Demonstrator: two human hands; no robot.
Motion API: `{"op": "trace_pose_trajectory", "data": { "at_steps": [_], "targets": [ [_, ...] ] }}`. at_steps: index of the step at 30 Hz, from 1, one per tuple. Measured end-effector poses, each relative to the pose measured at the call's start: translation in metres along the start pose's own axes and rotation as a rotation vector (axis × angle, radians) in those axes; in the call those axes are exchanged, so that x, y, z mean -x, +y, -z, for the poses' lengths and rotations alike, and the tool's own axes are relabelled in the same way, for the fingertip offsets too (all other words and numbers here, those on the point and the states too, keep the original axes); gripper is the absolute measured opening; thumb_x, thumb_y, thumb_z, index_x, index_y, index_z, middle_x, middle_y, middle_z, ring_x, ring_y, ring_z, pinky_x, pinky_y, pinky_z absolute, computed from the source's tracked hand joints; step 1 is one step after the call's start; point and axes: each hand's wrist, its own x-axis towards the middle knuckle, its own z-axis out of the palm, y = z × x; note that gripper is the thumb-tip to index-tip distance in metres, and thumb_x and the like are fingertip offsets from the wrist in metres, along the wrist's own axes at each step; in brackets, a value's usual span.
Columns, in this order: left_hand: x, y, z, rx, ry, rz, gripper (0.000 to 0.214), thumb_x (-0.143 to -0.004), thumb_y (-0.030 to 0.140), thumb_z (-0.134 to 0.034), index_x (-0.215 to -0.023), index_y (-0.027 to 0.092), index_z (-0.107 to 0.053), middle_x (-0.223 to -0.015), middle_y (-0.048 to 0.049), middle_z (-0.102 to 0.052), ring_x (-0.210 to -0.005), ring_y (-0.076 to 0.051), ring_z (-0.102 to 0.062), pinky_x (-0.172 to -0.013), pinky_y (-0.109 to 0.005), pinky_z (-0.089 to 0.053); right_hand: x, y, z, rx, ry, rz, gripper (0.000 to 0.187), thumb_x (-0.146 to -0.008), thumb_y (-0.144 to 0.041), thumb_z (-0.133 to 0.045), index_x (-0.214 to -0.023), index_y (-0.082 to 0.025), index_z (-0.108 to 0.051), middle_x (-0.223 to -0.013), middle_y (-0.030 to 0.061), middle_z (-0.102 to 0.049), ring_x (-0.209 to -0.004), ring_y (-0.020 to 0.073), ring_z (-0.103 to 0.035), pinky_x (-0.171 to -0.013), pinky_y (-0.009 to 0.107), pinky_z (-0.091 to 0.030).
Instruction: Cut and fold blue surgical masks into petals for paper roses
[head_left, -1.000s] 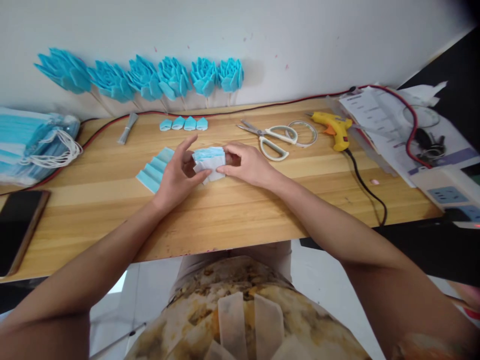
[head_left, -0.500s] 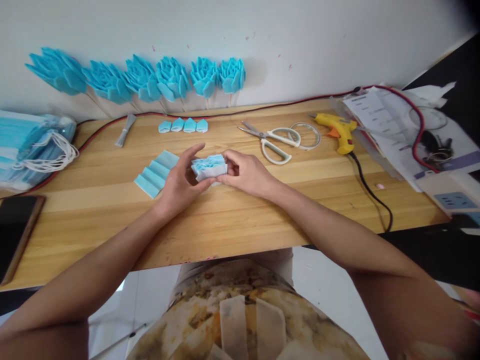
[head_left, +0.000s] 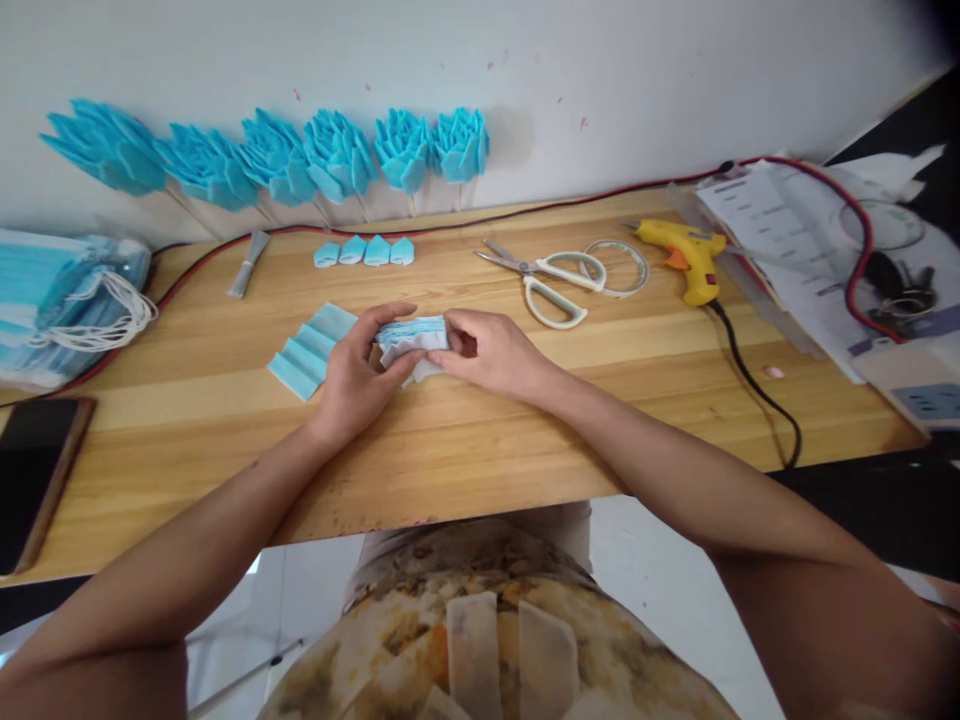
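Note:
Between both hands is a face mask [head_left: 414, 332] folded into tight pleats, light blue on top with a white layer facing me. My left hand [head_left: 354, 378] grips its left end, thumb along the front and fingers behind. At the other end, the thumb and fingers of my right hand [head_left: 491, 352] pinch the pleats. A flat pleated blue sheet [head_left: 307, 355] lies on the table just left of my left hand. Farther back, several small folded blue pieces [head_left: 364, 251] with pointed tops stand in a row.
Several blue handmade flowers [head_left: 337, 155] on sticks lean against the wall. Scissors [head_left: 536, 268], a tape roll [head_left: 641, 268] and a yellow glue gun [head_left: 690, 260] lie on the right. Bagged masks [head_left: 45, 290], a phone [head_left: 34, 470] and a bundle of ties [head_left: 247, 265] are leftward.
The pleats between my hands look pressed flatter, and the white front layer now shows wavy folds. My hands stay in nearly the same place; the view has shifted slightly.

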Motion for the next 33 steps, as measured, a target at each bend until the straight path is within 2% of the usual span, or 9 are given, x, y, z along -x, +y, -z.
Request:
{"op": "trace_pose_trajectory", "data": {
  "at_steps": [5, 10, 14, 17, 23, 26, 29, 31, 33],
  "targets": [
    [-0.001, -0.003, -0.001, 0.175, 0.025, 0.115, 0.040, -0.081, 0.039, -0.073, -0.113, 0.018, -0.060, -0.107, -0.0066, -0.068, -0.096, -0.020, -0.065, -0.083, -0.033, -0.055, 0.001, -0.002, 0.001, -0.056, 0.145, 0.135, 0.012, -0.084, -0.032, -0.062, -0.081, -0.021, -0.059, -0.102, 0.0068, -0.070, -0.097, 0.0213, -0.061, -0.087, 0.037, -0.044],
    [-0.005, 0.000, 0.000, 0.387, 0.005, 0.224, 0.036, -0.075, 0.042, -0.078, -0.095, 0.017, -0.063, -0.089, -0.0038, -0.068, -0.081, -0.017, -0.063, -0.074, -0.032, -0.054, 0.005, -0.005, 0.003, -0.140, 0.205, 0.053, 0.014, -0.089, -0.034, -0.059, -0.087, -0.020, -0.061, -0.089, 0.0025, -0.071, -0.081, 0.0164, -0.061, -0.078, 0.031, -0.045],
    [-0.006, 0.005, 0.002, 0.441, -0.074, 0.245, 0.040, -0.073, 0.046, -0.080, -0.094, 0.017, -0.064, -0.089, -0.0044, -0.069, -0.079, -0.018, -0.063, -0.071, -0.032, -0.053, 0.006, -0.004, 0.003, -0.104, 0.218, 0.045, 0.021, -0.092, -0.040, -0.056, -0.089, -0.020, -0.062, -0.082, 0.0008, -0.067, -0.073, 0.0138, -0.056, -0.071, 0.028, -0.042],
    [-0.005, 0.007, 0.003, 0.430, -0.129, 0.239, 0.038, -0.075, 0.044, -0.079, -0.096, 0.015, -0.066, -0.085, -0.0040, -0.069, -0.075, -0.017, -0.062, -0.067, -0.030, -0.051, 0.007, -0.004, 0.005, -0.036, 0.194, 0.082, 0.022, -0.096, -0.038, -0.053, -0.093, -0.019, -0.064, -0.085, 0.0019, -0.069, -0.075, 0.0143, -0.058, -0.073, 0.029, -0.043],
    [-0.002, 0.009, 0.001, 0.437, -0.115, 0.201, 0.025, -0.079, 0.037, -0.075, -0.090, 0.015, -0.069, -0.080, -0.0024, -0.069, -0.071, -0.015, -0.060, -0.066, -0.027, -0.048, 0.009, -0.009, 0.006, 0.081, 0.162, 0.207, 0.019, -0.096, -0.033, -0.055, -0.092, -0.021, -0.070, -0.088, 0.0029, -0.074, -0.084, 0.0174, -0.066, -0.085, 0.033, -0.046],
    [-0.002, 0.010, 0.001, 0.463, -0.081, 0.224, 0.023, -0.078, 0.037, -0.076, -0.083, 0.015, -0.070, -0.077, -0.0026, -0.070, -0.070, -0.014, -0.059, -0.066, -0.027, -0.048, 0.009, -0.011, 0.003, -0.028, 0.161, 0.155, 0.019, -0.090, -0.034, -0.062, -0.102, -0.022, -0.068, -0.101, 0.0037, -0.075, -0.092, 0.0186, -0.067, -0.088, 0.034, -0.049],
    [-0.002, 0.010, 0.000, 0.607, -0.002, 0.285, 0.024, -0.077, 0.037, -0.078, -0.086, 0.016, -0.072, -0.084, -0.0032, -0.072, -0.076, -0.016, -0.062, -0.072, -0.028, -0.050, 0.008, -0.011, 0.000, -0.189, 0.115, 0.037, 0.041, -0.079, -0.037, -0.073, -0.116, -0.022, -0.062, -0.113, 0.0051, -0.072, -0.096, 0.0197, -0.066, -0.085, 0.034, -0.052],
    [-0.003, 0.008, -0.001, 0.716, 0.024, 0.316, 0.025, -0.077, 0.037, -0.080, -0.089, 0.017, -0.072, -0.086, -0.0026, -0.073, -0.079, -0.016, -0.064, -0.075, -0.029, -0.051, 0.006, -0.009, -0.001, -0.247, 0.076, -0.031, 0.038, -0.078, -0.036, -0.073, -0.111, -0.021, -0.062, -0.103, 0.0039, -0.072, -0.089, 0.0185, -0.066, -0.080, 0.034, -0.053],
    [-0.003, 0.005, -0.002, 0.796, 0.017, 0.337, 0.026, -0.077, 0.037, -0.080, -0.092, 0.018, -0.072, -0.087, -0.0024, -0.073, -0.080, -0.016, -0.065, -0.077, -0.030, -0.052, 0.004, -0.007, 0.000, -0.267, 0.073, -0.060, 0.024, -0.080, -0.034, -0.069, -0.099, -0.020, -0.064, -0.091, 0.0022, -0.071, -0.082, 0.0169, -0.064, -0.077, 0.033, -0.052]
  ]
}}
